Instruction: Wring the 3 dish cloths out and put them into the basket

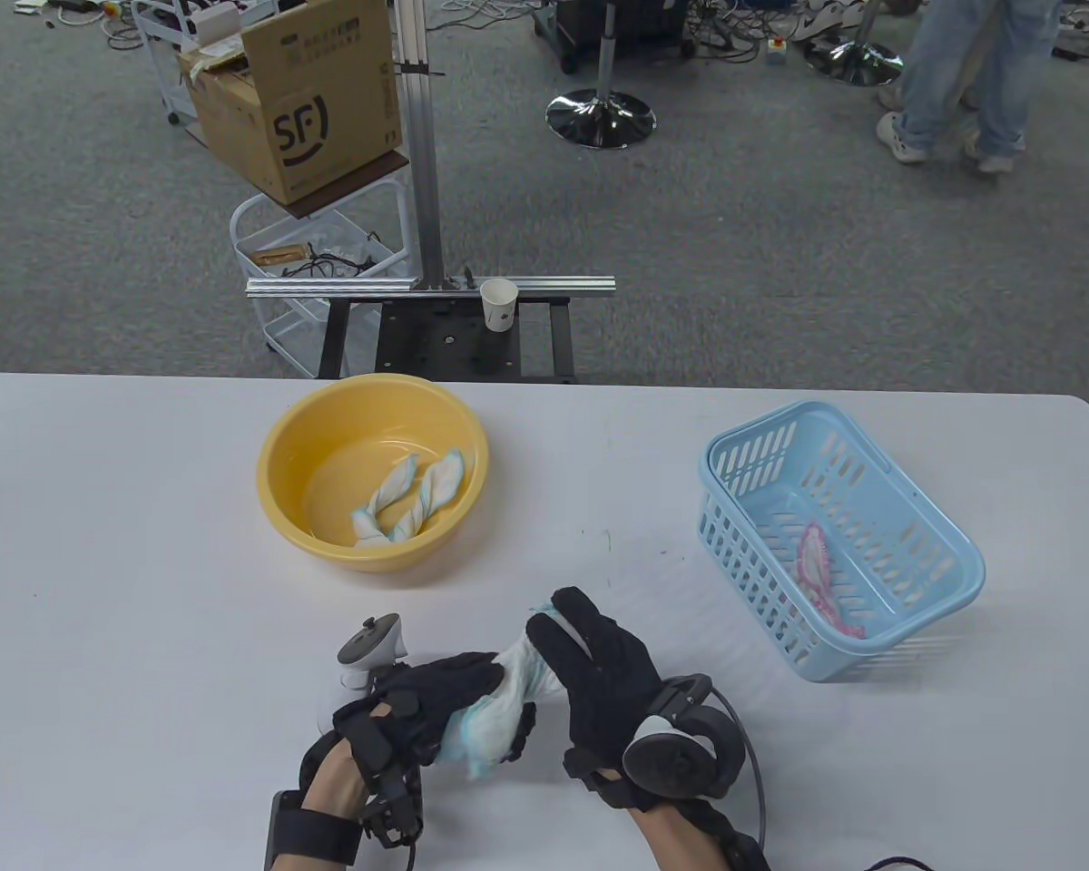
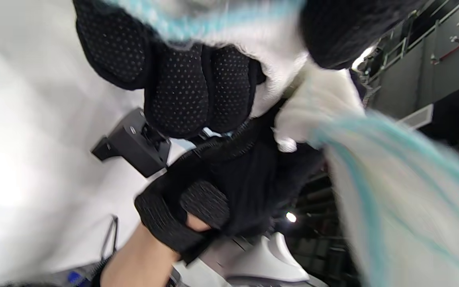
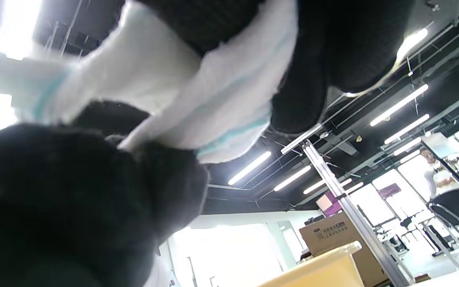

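Near the table's front edge both hands hold one white cloth with light blue stripes. My left hand grips its near end, fingers curled round it. My right hand wraps its far end. The cloth fills the right of the left wrist view, and the cloth crosses the top of the right wrist view. A second white and blue cloth lies twisted in the yellow basin. A pink and white cloth lies in the light blue basket at the right.
A paper cup stands on a metal rail behind the table. Further back are a cardboard box on a white cart and a person's legs at the top right.
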### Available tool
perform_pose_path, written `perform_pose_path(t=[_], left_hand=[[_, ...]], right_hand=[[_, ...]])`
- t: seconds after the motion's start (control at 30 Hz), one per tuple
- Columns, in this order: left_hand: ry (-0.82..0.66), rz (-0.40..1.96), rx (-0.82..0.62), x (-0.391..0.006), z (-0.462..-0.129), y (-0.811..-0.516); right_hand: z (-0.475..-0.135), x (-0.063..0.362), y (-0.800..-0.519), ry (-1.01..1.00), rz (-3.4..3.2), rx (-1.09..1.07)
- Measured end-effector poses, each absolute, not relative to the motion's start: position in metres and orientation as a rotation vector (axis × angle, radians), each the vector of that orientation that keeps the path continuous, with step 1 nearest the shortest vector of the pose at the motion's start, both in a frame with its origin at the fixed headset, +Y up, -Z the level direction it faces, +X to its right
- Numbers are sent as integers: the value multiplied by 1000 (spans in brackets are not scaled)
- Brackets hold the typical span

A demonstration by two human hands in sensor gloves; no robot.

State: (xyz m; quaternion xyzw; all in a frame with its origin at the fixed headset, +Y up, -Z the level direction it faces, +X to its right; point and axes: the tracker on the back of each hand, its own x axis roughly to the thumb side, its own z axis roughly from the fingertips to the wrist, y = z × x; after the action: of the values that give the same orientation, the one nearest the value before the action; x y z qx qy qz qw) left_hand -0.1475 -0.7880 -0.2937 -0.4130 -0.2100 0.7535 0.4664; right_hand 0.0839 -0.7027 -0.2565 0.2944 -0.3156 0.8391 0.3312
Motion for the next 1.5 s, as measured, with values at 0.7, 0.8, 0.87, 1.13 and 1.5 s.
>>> perform_pose_path(t=[0.7, 0.8, 0.87, 1.13, 1.5], left_hand=[[-366, 940, -507, -141, -289, -751], [-357, 896, -429, -146, -290, -749], [-353, 937, -418, -148, -290, -748], [-367, 971, -425, -147, -290, -747], [-457, 667, -196, -118, -272, -724]], right_hand=[[-278, 88, -722, -215, 2226, 626], [-287, 96, -733, -36, 2066, 522], [-290, 101, -739, 47, 1956, 471], [-297, 112, -749, 194, 1716, 387], [-298, 117, -759, 167, 1692, 212]])
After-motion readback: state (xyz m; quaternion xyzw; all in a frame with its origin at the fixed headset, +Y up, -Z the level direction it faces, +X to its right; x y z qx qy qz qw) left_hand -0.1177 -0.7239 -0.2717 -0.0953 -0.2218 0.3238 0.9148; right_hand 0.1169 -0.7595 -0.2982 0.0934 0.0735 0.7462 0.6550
